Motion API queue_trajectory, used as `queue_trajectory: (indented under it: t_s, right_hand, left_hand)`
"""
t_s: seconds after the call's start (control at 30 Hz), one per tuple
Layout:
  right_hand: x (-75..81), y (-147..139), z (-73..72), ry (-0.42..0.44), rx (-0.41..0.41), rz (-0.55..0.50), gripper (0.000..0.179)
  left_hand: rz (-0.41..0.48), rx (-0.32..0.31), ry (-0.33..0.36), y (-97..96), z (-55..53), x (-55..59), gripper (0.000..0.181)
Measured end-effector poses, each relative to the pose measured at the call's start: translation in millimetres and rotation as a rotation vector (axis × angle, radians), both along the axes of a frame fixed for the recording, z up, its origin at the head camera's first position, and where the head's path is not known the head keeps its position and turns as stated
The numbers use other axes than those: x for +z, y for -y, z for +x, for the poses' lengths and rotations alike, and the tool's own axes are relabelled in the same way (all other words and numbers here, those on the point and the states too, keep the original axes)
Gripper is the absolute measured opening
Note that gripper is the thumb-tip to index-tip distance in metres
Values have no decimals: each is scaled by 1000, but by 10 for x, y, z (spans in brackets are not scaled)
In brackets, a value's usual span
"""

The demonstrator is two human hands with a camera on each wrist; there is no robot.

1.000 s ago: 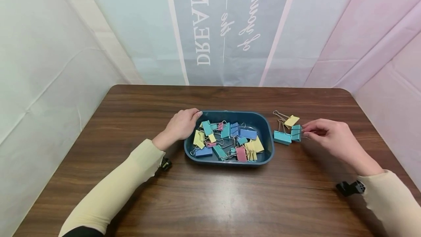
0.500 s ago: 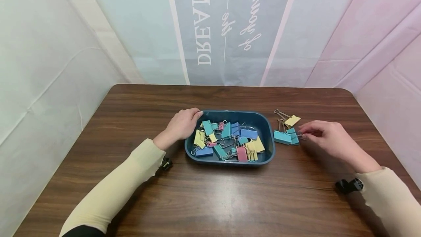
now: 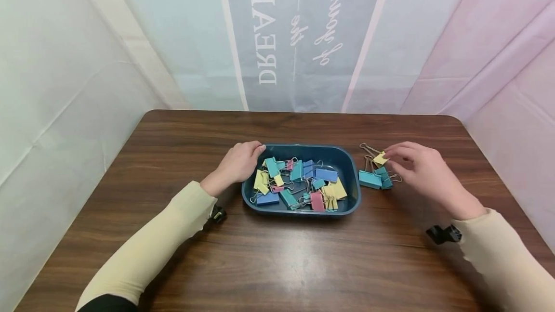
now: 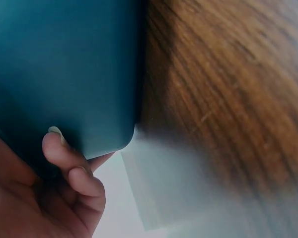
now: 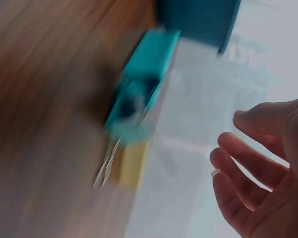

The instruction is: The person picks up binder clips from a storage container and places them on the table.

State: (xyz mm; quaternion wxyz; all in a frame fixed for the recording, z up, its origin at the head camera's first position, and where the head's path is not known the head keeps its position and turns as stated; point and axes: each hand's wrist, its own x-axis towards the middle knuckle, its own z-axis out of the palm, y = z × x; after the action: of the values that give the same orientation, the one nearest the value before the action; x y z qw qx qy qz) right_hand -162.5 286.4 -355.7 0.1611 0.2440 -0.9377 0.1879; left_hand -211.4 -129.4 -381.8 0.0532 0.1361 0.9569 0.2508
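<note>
A dark blue tray (image 3: 353, 206) stands on the table, holding several binder clips in teal, yellow, blue and pink. My left hand (image 3: 240, 162) grips the tray's far left corner; in the left wrist view its curled fingers (image 4: 84, 186) lie against the tray wall. Right of the tray are two teal binder clips side by side, the left one (image 3: 370, 179) and the right one (image 3: 383, 177). Behind them lies a yellow binder clip (image 3: 379, 159), partly covered by my right hand (image 3: 418, 170). That hand's fingers are apart and relaxed, and in the right wrist view nothing is between them.
The brown wooden table (image 3: 286, 268) has rounded far corners. A printed cloth backdrop (image 3: 299, 95) hangs behind its far edge, with pale cloth at both sides. Each wrist wears a small black camera, such as the right one (image 3: 444, 234).
My right hand lowered the right-hand teal binder clip beside the other, let go of it, and moved up and left toward the yellow clip. My left hand stayed on the tray.
</note>
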Motion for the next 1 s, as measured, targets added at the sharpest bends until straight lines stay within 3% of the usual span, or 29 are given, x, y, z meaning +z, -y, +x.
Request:
queue_trajectory:
  t_s: [0.2, 0.47, 0.77, 1.0]
  right_hand:
    - [77, 545, 8, 33, 114, -52, 20]
    - [9, 1245, 40, 136, 274, -52, 21]
    - [-111, 1768, 85, 320, 285, 47, 27]
    - [-138, 1924, 9, 369, 309, 83, 37]
  left_hand:
    - [-12, 9, -5, 19, 9, 5, 37]
    - [-7, 10, -2, -14, 16, 11, 38]
    - [-10, 24, 10, 4, 32, 6, 40]
    - [-2, 4, 13, 7, 4, 5, 41]
